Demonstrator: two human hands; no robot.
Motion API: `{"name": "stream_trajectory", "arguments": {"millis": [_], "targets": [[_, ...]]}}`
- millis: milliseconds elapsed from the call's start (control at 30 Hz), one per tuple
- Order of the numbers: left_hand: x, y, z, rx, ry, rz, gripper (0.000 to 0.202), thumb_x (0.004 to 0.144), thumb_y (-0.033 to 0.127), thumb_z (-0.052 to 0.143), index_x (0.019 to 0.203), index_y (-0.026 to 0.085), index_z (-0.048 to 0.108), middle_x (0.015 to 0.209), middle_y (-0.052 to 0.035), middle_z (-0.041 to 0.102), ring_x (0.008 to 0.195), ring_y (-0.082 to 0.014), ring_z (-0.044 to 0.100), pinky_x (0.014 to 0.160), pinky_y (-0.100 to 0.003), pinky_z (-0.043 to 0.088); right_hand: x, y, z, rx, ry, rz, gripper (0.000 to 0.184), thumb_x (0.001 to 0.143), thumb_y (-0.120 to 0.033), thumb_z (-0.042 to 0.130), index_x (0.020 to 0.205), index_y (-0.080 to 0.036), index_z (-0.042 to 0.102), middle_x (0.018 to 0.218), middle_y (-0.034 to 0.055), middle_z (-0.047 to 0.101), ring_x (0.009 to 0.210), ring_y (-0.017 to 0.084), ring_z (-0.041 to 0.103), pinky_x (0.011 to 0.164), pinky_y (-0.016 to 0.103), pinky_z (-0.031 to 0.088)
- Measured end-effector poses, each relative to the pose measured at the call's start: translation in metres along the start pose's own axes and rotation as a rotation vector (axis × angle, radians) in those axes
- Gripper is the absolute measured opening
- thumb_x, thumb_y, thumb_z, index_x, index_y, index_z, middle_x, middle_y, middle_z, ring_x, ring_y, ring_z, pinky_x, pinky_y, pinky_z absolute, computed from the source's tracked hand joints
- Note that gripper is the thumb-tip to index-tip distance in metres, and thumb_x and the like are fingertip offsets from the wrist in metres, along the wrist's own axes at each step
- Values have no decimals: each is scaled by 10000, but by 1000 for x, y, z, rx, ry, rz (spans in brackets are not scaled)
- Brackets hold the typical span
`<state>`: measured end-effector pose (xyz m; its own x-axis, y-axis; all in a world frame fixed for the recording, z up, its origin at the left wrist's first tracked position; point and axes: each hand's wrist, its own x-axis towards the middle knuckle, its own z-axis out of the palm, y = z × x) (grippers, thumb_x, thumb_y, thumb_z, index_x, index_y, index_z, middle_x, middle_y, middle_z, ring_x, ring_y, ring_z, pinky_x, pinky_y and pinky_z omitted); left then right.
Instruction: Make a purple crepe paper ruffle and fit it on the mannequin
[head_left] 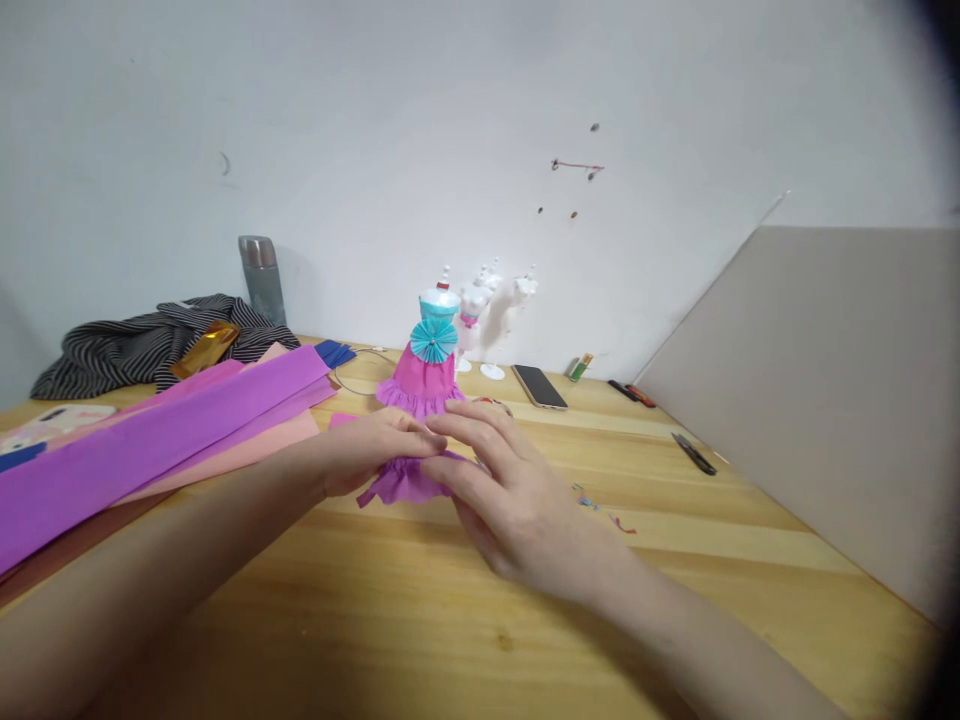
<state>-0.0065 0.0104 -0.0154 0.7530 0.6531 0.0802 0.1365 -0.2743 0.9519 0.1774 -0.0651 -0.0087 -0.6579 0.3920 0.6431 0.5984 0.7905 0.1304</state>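
Observation:
A strip of purple crepe paper (pixel 409 483), gathered into ruffles, lies between my hands just above the table. My left hand (pixel 379 445) is closed on its upper edge, with the thumb on top. From the other side, my right hand (pixel 502 490) grips the strip's right part near the forefinger; its other fingers are bent and held apart. The right thumb is mostly hidden. Just behind my hands stands a small dress form (pixel 442 300) wearing a pink skirt (pixel 424 376) with a purple ruffled hem and a turquoise pleated paper rosette (pixel 433 341).
Purple and pink paper sheets (pixel 172 435) lie at left, before a striped cloth (pixel 105 350) and a bottle (pixel 262 280). White dress forms (pixel 491 285) stand behind. A phone (pixel 539 387), a thread spool (pixel 580 367), snips (pixel 694 454) and paper scraps (pixel 585 498) lie at right.

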Motion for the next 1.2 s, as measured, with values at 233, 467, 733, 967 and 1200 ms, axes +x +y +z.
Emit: {"name": "stream_trajectory", "arguments": {"millis": [233,467,733,967,1200], "targets": [[2,-3,0,-298,-99,-223,383,785,453,656,600,129,569,504,17,500,395,-68,382,334,-201,236,-8,3,16,66,351,-6,259,812,51,507,885,-191,564,790,62,653,720,177,617,636,320,517],[3,-3,3,-315,-56,-170,370,807,414,636,586,139,525,495,50,437,391,-52,347,334,-189,210,-5,1,21,-16,246,-73,251,817,-54,560,1043,-147,616,988,130,695,957,259,637,781,425,526],[2,0,-1,-179,-91,-167,441,820,475,615,543,156,485,447,45,419,366,-67,343,344,-215,212,-12,-5,4,51,341,-174,136,839,-113,553,946,-160,624,770,56,676,743,195,637,694,380,496],[3,5,-8,151,-37,104,485,862,441,531,516,179,316,507,70,247,459,-53,225,434,-217,159,-5,21,-2,451,209,654,264,955,-355,441,809,-185,580,733,29,614,695,176,585,601,297,435],[2,10,-9,488,86,280,434,904,331,472,522,166,349,524,46,332,505,-75,322,491,-222,237,-5,41,23,921,111,922,460,811,-576,577,584,-195,452,598,-28,410,558,116,399,508,248,327]]}}
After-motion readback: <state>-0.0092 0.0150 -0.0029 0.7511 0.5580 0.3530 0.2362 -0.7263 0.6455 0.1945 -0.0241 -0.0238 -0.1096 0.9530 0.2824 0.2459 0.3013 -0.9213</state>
